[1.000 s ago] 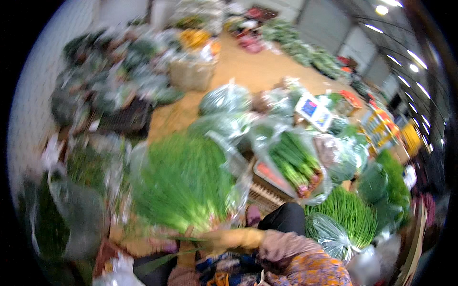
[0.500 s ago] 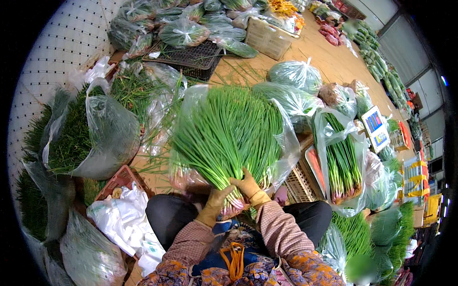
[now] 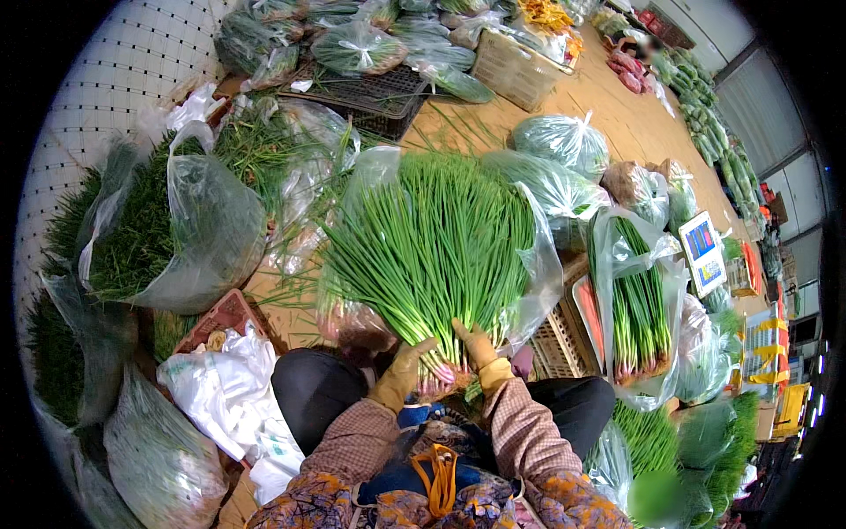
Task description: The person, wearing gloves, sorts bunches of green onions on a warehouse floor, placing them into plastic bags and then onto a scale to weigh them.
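My gloved left hand (image 3: 397, 370) grips the pink-white root end of a fanned bunch of green onions (image 3: 432, 247), fingers wrapped round it. My gloved right hand (image 3: 480, 357) holds the bunch from the other side, thumb along the stalks. The leaves spread upward over an open clear plastic bag (image 3: 542, 291), above my lap. To the right, a bagged bunch of green onions (image 3: 636, 317) rests on a tray (image 3: 586, 313) over a tan crate (image 3: 560, 339). At the left a red crate (image 3: 220, 309) holds crumpled white plastic bags (image 3: 220, 392).
Bagged greens (image 3: 176, 238) crowd the left, with more bags (image 3: 357, 48) on black crates (image 3: 370, 101) behind. A scale display (image 3: 702, 251) stands among bags at right. The tan floor (image 3: 608, 115) stretches back to vegetable piles (image 3: 696, 106) and a person (image 3: 639, 48).
The view has steadied and tipped down since a second ago. The leaves are fanned wider than half a second ago, and my right hand has shifted slightly right along the root end.
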The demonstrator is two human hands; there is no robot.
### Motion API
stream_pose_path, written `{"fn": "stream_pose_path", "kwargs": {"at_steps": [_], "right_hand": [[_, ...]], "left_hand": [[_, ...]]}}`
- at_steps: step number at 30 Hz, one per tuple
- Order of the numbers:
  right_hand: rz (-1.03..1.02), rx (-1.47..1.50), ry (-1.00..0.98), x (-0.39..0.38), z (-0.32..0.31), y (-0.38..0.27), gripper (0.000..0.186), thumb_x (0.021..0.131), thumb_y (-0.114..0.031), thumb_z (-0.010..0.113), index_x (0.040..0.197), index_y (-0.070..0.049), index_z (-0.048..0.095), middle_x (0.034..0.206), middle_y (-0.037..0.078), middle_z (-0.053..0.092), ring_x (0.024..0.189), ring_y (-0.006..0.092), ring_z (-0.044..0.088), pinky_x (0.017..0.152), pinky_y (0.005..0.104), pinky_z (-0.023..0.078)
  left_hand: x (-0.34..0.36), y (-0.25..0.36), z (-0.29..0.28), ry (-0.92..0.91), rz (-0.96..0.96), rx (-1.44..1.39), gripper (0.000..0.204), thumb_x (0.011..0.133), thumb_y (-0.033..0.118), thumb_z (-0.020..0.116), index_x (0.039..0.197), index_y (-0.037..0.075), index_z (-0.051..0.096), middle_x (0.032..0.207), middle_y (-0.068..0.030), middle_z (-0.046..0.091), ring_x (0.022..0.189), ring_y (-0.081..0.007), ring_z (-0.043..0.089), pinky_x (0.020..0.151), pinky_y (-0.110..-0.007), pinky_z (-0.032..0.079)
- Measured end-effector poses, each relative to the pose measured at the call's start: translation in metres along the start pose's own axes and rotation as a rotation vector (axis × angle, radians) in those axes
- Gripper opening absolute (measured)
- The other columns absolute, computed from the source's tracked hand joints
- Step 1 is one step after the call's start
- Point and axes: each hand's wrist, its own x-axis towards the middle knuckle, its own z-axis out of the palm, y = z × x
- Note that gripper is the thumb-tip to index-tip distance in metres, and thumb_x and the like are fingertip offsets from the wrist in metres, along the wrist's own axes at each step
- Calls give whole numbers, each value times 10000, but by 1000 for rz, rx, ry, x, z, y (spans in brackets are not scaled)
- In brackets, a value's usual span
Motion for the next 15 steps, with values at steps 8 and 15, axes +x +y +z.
{"fn": "stream_pose_path", "kwargs": {"at_steps": [8, 15], "right_hand": [[-579, -546, 0, -21, 14, 37, 1277, 497, -456, 805, 1304, 97, -17, 1222, 274, 366, 1154, 351, 361, 988, 370, 276], [-576, -410, -141, -61, 15, 0, 993, 635, -278, 773, 1280, 81, 108, 1185, 201, 425, 1065, 263, 441, 906, 331, 368]], "left_hand": [[-25, 23, 31, -323, -131, 154, 764, 680, 479, 661, 1210, -25, 439, 1248, -103, 451, 1153, -217, 409, 989, -382, 283], [-21, 3, -8, -670, 126, 15, 789, 639, 571, 625, 1166, -5, 505, 1237, -110, 465, 1185, -247, 379, 1017, -388, 213]]}}
